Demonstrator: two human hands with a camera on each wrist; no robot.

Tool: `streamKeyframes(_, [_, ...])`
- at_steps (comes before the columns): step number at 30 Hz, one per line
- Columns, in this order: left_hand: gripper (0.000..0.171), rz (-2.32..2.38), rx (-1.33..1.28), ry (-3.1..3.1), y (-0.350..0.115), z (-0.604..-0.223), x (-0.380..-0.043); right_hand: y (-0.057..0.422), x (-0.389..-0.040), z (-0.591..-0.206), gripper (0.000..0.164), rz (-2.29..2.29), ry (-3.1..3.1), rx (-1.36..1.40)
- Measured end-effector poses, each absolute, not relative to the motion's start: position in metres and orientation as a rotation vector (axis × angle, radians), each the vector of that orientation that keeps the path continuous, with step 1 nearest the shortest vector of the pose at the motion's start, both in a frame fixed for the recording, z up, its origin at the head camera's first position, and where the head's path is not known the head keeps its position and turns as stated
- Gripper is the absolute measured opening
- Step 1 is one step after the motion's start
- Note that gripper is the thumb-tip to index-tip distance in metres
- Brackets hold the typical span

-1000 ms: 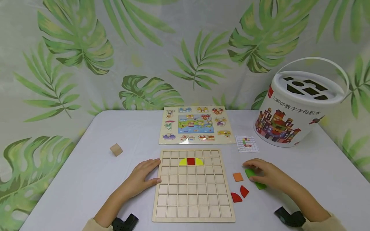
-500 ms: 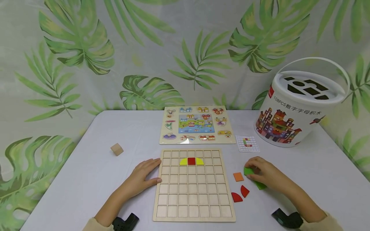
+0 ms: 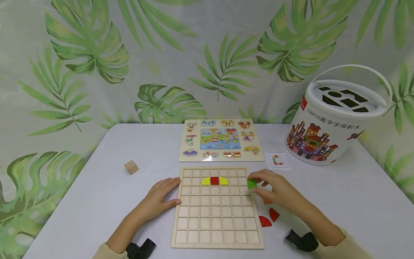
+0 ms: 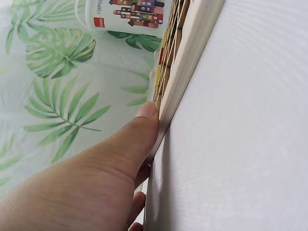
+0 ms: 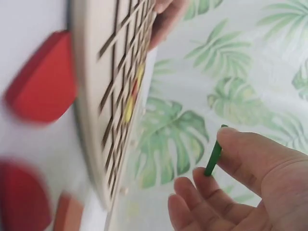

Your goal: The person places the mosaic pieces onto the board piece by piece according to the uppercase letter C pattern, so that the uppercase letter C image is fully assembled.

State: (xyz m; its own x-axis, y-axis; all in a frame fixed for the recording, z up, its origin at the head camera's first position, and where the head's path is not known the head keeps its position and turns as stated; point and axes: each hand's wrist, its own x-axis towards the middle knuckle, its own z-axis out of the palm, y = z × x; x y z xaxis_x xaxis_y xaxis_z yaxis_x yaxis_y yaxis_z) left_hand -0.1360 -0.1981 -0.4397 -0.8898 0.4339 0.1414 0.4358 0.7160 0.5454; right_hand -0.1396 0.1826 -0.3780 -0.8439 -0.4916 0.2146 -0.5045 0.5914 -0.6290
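Note:
A pale wooden grid board [image 3: 216, 213] lies on the table, holding a red square tile [image 3: 215, 181] between two yellow quarter-circle tiles [image 3: 206, 181]. My left hand [image 3: 158, 196] rests against its left edge, fingers extended; in the left wrist view the thumb [image 4: 150, 111] touches the rim. My right hand [image 3: 280, 187] pinches a green tile [image 3: 252, 183] between thumb and fingers at the board's upper right edge. The right wrist view shows this green tile [image 5: 213, 153] edge-on. An orange square tile [image 3: 267, 200] is partly hidden below that hand; two red quarter-circle tiles [image 3: 265, 221] lie nearer.
Behind the board lies a picture knob puzzle [image 3: 220, 138], with a small printed grid card [image 3: 277, 162] to its right. A white block bucket [image 3: 330, 126] stands at the back right. One plain wooden cube [image 3: 131, 167] sits on the left.
My right hand has picked up the green tile from the table at the right and carried it left to the board's edge. The left hand has stayed in place.

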Motion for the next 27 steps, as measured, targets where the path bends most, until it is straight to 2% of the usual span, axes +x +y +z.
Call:
streamKeyframes(7, [0.067, -0.931, -0.738, -2.903, -0.198, -0.44, -0.137, 0.135, -0.15, -0.373, 0.029, 1.256, -2.618, 1.06])
streamKeyframes(14, [0.069, -0.921, -0.733, -2.916, -0.198, -0.44, -0.137, 0.094, -0.162, -0.386, 0.031, 1.324, -2.62, 1.082])
streamKeyframes(21, [0.069, -0.927, -0.739, -2.91, -0.198, -0.439, -0.137, 0.078, -0.173, -0.409, 0.027, 1.335, -2.745, 1.082])
streamKeyframes(27, [0.067, -0.914, -0.734, -2.901, -0.198, -0.439, -0.136, 0.07, -0.174, -0.421, 0.026, 1.138, -2.805, 1.144])
